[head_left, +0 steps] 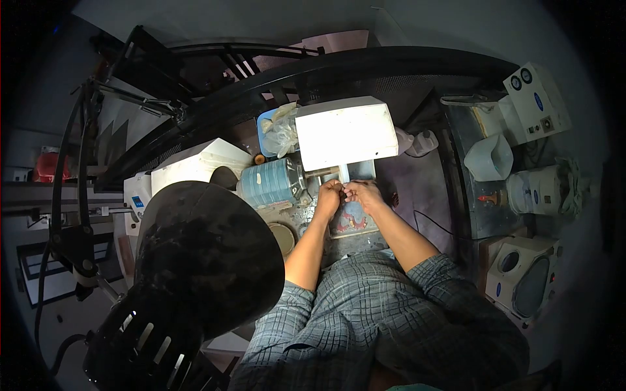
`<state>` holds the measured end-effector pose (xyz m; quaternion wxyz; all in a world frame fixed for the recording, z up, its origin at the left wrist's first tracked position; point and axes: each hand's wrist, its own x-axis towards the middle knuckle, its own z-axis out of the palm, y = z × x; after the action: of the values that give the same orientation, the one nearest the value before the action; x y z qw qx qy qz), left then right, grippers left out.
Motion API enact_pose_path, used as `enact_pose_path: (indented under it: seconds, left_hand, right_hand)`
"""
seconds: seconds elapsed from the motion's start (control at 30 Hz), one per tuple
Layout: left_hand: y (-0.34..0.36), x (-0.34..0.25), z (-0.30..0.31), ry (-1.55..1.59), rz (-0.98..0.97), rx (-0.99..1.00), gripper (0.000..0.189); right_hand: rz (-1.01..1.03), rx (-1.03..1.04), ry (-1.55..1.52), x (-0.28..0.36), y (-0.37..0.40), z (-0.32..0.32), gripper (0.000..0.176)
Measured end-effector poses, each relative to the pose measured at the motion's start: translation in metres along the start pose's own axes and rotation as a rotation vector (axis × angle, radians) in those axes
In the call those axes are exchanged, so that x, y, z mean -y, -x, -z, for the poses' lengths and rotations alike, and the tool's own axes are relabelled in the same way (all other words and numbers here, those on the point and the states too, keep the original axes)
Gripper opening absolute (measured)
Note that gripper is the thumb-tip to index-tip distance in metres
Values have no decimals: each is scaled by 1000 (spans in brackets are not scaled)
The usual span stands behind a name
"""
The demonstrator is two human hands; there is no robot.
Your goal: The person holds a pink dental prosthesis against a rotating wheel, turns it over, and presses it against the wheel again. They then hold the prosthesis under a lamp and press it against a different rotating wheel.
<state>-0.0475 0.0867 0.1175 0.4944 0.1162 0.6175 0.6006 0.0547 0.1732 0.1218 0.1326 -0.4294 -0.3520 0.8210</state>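
Note:
My left hand and my right hand meet close together in front of a narrow white wheel. The fingers of both are closed in a pinch around something small, and I cannot tell what it is. A shaft joins the wheel to a blue ribbed motor on the left. Over the wheel hangs a bright white hood, which hides its upper part. Below my hands lies a shallow tray with red pieces in it.
A black lamp shade looms large at the lower left. Behind the motor stands a blue basin with clear plastic bags. A round bowl sits by my left forearm. Machines, among them a white gauge unit, line the right side.

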Motion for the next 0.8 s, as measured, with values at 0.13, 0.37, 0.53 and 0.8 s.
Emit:
enact_pose_path:
  seconds: [0.13,0.37,0.53,0.8]
  left_hand:
    - [-2,1,1,81,41,70,20]
    - [-1,-9,0,141,92,100,18]
    - [-2,-11,-2,138,92,92,20]
    - [6,-9,-12,185,105,23,19]
  right_hand:
    - [1,27,32,11,8,-1,14]
    - [-9,67,167,24,14,-1,18]
    - [2,75,216,26,14,-3,20]
    - [87,-32,276,29,19,-12,17]
